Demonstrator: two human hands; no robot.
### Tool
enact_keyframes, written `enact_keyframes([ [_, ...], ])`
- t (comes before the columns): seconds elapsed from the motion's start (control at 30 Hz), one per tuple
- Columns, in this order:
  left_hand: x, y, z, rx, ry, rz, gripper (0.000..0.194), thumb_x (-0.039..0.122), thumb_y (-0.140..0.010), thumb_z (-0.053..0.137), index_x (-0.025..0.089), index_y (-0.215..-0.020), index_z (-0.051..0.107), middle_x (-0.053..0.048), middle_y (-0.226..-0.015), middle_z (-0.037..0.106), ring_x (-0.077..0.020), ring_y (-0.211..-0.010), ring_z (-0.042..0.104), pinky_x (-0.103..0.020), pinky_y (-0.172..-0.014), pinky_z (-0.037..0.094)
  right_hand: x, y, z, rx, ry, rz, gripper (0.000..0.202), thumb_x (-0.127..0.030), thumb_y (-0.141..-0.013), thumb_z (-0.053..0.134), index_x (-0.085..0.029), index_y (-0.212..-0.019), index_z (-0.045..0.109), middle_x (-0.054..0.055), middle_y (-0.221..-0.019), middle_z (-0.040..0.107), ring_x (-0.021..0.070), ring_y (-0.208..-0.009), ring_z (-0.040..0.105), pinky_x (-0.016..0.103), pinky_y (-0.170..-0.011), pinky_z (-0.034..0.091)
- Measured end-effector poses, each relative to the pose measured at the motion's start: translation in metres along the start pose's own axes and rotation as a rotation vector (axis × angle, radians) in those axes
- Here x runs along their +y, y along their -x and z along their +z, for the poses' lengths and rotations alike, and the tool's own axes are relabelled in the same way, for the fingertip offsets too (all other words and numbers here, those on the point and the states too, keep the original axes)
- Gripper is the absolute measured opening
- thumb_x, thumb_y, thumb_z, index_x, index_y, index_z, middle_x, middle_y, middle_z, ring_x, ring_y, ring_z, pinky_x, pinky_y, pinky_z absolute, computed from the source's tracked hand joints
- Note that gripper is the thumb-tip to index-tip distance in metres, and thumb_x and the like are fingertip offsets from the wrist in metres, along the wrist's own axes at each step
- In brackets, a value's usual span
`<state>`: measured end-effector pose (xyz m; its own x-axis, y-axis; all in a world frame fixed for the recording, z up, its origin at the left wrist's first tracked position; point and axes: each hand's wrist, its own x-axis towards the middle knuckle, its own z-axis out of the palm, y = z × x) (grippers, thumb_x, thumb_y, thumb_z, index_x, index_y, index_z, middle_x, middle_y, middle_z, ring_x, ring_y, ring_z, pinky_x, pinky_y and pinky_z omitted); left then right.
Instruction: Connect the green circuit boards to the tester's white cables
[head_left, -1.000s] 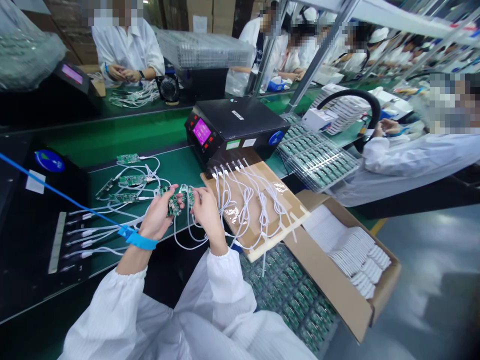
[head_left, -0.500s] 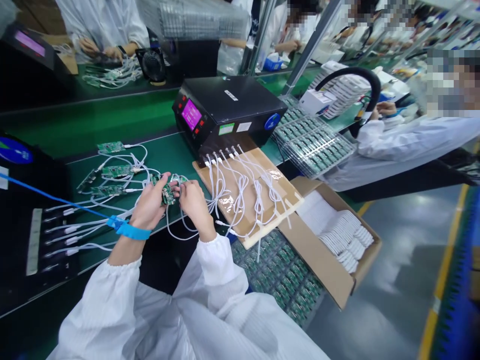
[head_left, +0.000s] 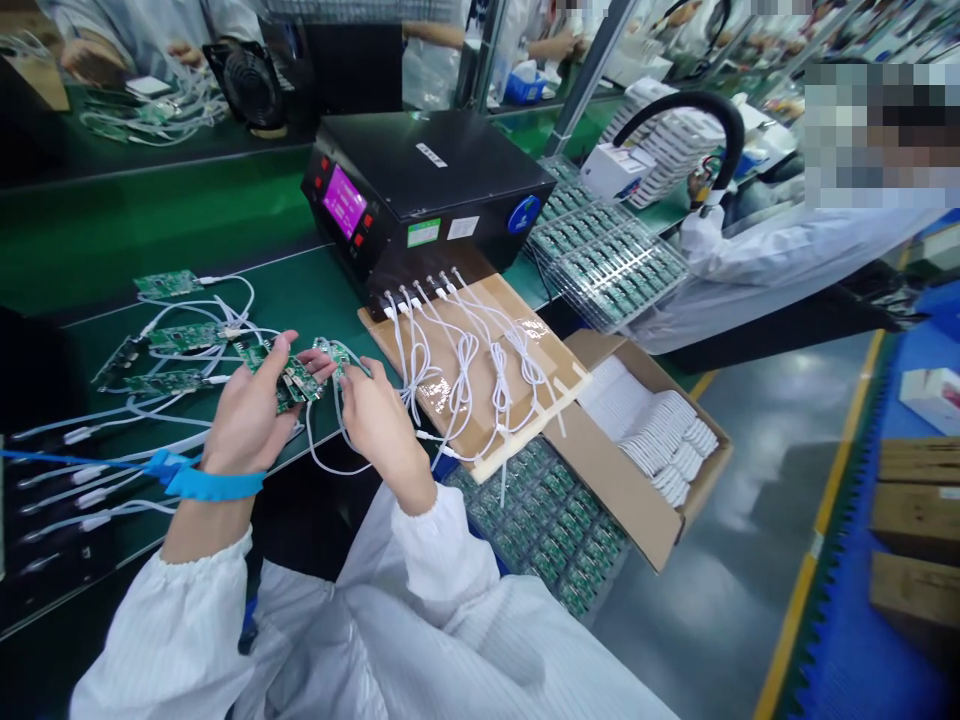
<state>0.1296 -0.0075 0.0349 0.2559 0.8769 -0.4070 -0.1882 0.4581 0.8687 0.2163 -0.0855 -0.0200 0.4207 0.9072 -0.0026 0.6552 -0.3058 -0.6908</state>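
My left hand, with a blue wrist strap, is closed around green circuit boards, its thumb on top. Close beside it, my right hand is closed at the edge of another green circuit board, fingertips partly hidden. A white cable loops down below the hands. To the left, several circuit boards lie on the green bench among white cables plugged into them.
A black test box with a lit screen stands ahead, white cables running over a cardboard sheet. Right of it are board trays and an open carton of white pieces. Another board tray sits lower. Co-workers sit across and at right.
The view has shifted, so the bench items appear further left and higher. My hands stay close together; the boards in my left hand are turned and show more of their faces.
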Motion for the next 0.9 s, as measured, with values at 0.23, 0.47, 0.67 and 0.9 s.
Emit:
enact_keyframes([
  [0.23,-0.004,0.026,-0.001,-0.131,-0.068,-0.085,0.031,0.039,-0.108,0.052,0.013,-0.122,0.062,-0.017,-0.116,0.077,-0.027,-0.106,0.078,-0.039,-0.094,0.065,0.063,0.085,-0.066,-0.088,0.118,-0.102,0.045,-0.005,-0.101,0.04,-0.024,-0.131,0.068,0.007,-0.126,0.073,0.0208,-0.11,0.073,0.033,-0.096,0.058],
  [0.47,-0.034,0.043,0.006,-0.17,-0.074,-0.268,0.026,0.032,-0.105,0.053,0.015,-0.123,0.064,-0.015,-0.102,0.078,-0.026,-0.08,0.08,-0.037,-0.073,0.069,0.115,0.081,-0.091,-0.313,0.521,-0.304,0.046,0.0,-0.095,0.05,-0.022,-0.132,0.067,0.01,-0.132,0.071,0.0179,-0.082,0.073,0.029,-0.066,0.054],
  [0.67,-0.052,0.053,0.018,-0.141,0.11,-0.375,0.032,0.013,-0.097,0.057,0.016,-0.128,0.066,-0.014,-0.103,0.078,-0.0312,-0.097,0.08,-0.046,-0.087,0.068,0.12,0.073,-0.085,-0.358,0.621,-0.383,0.04,0.0,-0.094,0.048,-0.016,-0.124,0.067,0.017,-0.127,0.066,0.0143,-0.065,0.064,0.03,-0.054,0.048],
  [0.9,-0.063,0.055,0.031,-0.107,0.288,-0.283,0.034,0.011,-0.09,0.066,0.018,-0.123,0.065,-0.012,-0.101,0.077,-0.0354,-0.11,0.076,-0.056,-0.097,0.064,0.137,0.084,-0.101,-0.15,-0.332,-0.157,0.022,-0.024,-0.11,0.034,-0.024,-0.119,0.053,0.01,-0.114,0.067,0.0144,-0.076,0.07,0.033,-0.075,0.061],
])
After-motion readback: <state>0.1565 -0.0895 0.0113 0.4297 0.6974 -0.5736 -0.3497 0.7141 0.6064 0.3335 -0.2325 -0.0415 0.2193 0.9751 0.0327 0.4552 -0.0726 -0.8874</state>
